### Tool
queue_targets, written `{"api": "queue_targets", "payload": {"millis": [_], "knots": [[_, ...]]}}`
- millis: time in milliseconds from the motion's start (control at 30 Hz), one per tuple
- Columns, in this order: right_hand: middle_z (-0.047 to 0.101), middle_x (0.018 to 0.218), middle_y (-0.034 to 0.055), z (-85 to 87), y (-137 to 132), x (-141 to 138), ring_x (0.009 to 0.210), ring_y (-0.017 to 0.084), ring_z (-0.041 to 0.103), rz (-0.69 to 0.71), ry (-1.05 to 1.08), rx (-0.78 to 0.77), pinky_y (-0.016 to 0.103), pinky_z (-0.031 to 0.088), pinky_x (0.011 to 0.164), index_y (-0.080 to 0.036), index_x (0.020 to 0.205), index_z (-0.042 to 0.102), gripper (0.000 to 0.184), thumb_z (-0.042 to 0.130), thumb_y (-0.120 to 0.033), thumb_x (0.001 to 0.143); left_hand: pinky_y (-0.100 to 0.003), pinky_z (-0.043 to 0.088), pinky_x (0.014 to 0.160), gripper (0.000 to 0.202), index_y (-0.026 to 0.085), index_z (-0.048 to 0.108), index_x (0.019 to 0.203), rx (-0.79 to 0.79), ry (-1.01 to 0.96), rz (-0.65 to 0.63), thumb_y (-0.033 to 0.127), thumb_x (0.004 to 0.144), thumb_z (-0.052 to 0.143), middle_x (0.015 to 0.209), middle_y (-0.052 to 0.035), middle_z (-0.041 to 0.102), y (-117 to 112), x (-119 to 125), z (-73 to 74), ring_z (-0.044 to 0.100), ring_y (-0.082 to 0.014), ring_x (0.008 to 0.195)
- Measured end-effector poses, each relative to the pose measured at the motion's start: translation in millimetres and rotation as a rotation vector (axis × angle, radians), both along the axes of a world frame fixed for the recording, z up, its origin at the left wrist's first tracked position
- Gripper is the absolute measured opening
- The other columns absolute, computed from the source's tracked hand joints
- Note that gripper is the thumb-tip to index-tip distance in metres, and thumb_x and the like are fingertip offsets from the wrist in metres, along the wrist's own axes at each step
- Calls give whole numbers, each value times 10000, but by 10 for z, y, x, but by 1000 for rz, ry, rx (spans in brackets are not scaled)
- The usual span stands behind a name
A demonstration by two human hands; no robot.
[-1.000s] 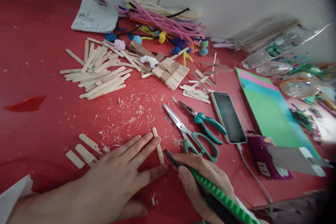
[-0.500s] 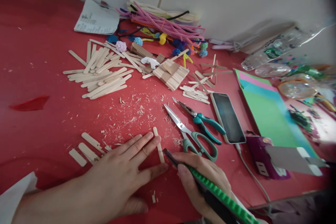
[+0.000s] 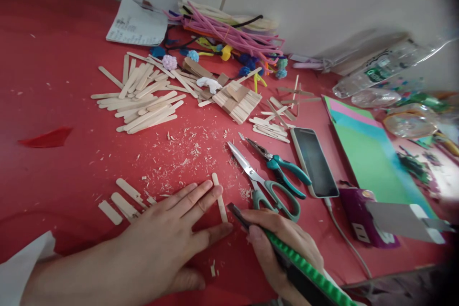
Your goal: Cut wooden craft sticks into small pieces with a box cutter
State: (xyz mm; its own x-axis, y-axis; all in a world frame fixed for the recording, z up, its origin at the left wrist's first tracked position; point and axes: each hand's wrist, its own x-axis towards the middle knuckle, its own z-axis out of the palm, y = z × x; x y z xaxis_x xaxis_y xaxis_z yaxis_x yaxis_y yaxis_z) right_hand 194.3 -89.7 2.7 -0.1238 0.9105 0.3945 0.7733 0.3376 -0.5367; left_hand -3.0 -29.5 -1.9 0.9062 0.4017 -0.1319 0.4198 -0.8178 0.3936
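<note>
My left hand (image 3: 172,234) lies flat on the red table with its fingers spread. Its fingertips touch a short wooden craft stick (image 3: 220,199), which sticks out beyond the index finger and runs along toward the thumb side. In my right hand (image 3: 287,244) is a green and black utility knife (image 3: 301,265), gripped with the fingers wrapped round it. The knife's dark front end points at the stick, close to its right edge; the blade itself is hard to make out. Several cut stick pieces (image 3: 124,205) lie beyond my left wrist, partly covered by the hand.
Scissors (image 3: 256,179) and teal-handled pliers (image 3: 279,167) lie past my right hand, beside a phone (image 3: 315,162) with a cable. Loose craft sticks (image 3: 143,100) and pipe cleaners (image 3: 233,33) are piled toward the wall. Wood shavings (image 3: 179,153) are scattered mid-table. Coloured sheets (image 3: 373,153) lie right.
The view has shifted a little, so everything appears slightly farther right. Relative to the stick, both hands and the knife stay almost where they were.
</note>
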Motion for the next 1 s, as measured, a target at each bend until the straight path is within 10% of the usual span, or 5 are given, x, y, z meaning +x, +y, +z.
{"api": "queue_targets", "payload": {"millis": [1000], "knots": [[699, 699, -4, 100, 29, -13, 556, 133, 662, 16, 16, -77, 208, 552, 519, -219, 908, 572, 155, 475, -136, 820, -473, 321, 1024, 775, 342, 429, 1332, -3, -17, 11, 485, 637, 740, 1470, -110, 311, 7, 11, -1, 315, -346, 1315]]}}
